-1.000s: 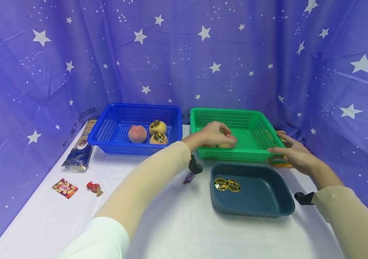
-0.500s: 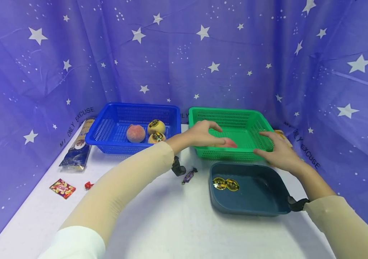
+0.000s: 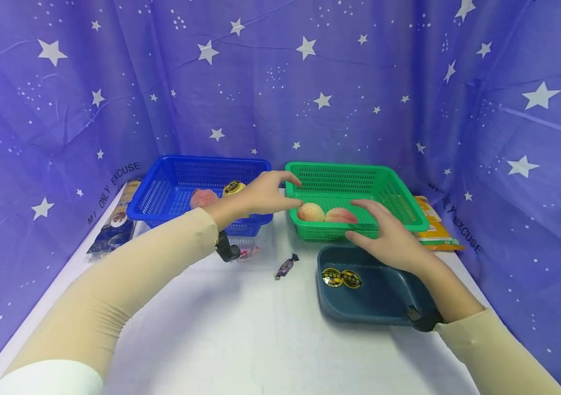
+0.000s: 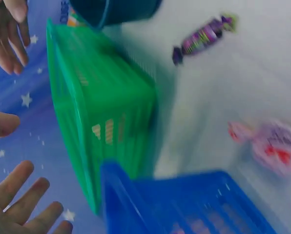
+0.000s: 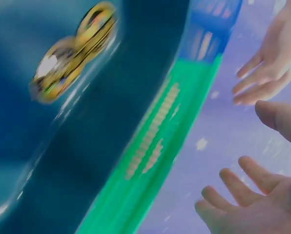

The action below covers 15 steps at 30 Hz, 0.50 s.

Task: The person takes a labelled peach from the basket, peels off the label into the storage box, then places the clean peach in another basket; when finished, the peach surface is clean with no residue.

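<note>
While your left hand (image 3: 260, 197) hovers with fingers spread by the green mesh plastic basket (image 3: 398, 200), your right hand (image 3: 389, 238), fingers loose, holds nothing above its front rim. Two peaches (image 3: 311, 212) lie inside; a dark blue plastic tray (image 3: 384, 296) sits just in front.

a purple star-printed curtain (image 3: 280, 82) hangs on the left, right and far sides of a white-covered table (image 3: 241, 334).

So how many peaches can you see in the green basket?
2. Both peaches lie side by side near the front wall of the green basket: one paler, one redder partly behind the right hand. More could hide behind that hand.
</note>
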Each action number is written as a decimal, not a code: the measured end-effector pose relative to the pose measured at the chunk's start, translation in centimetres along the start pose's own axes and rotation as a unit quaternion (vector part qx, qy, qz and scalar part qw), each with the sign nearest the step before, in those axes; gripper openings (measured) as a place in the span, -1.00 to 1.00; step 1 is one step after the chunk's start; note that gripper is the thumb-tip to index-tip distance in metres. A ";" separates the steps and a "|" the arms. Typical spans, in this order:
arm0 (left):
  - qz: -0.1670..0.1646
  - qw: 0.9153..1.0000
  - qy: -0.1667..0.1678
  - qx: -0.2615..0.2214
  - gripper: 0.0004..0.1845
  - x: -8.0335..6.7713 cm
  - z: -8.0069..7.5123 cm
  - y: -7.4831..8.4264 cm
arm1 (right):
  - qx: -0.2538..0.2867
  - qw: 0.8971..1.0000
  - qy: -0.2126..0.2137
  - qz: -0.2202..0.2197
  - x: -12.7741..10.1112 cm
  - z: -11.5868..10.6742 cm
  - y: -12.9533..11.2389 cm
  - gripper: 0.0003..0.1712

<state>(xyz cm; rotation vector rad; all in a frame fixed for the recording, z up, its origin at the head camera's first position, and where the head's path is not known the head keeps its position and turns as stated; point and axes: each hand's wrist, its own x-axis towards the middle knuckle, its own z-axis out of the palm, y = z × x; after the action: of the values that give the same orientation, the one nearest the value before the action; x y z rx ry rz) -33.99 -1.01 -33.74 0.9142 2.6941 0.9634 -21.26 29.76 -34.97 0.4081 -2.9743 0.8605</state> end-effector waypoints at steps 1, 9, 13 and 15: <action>-0.004 1.000 0.004 0.001 -0.40 -0.3 -0.4 -0.4 | 0.004 1.000 0.001 -0.005 0.0 0.3 -0.7 -0.10; -0.031 0.999 0.031 0.026 -0.37 -1.6 -3.5 -4.3 | 0.090 0.996 0.008 -0.028 0.0 4.0 -5.1 -0.12; -0.069 0.997 0.030 0.009 -0.30 -2.3 -5.2 -6.3 | 0.138 0.989 0.013 -0.055 0.4 6.0 -6.6 -0.12; -0.086 0.996 0.017 0.009 -0.25 -2.8 -6.1 -7.1 | 0.163 0.985 0.013 -0.062 0.5 6.8 -7.2 -0.12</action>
<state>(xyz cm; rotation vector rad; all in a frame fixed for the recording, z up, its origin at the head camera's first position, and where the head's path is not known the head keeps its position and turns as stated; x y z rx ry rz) -37.27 -10.25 -33.49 0.6600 2.7604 0.9274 -19.56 20.20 -36.93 0.5755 -2.7483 1.3283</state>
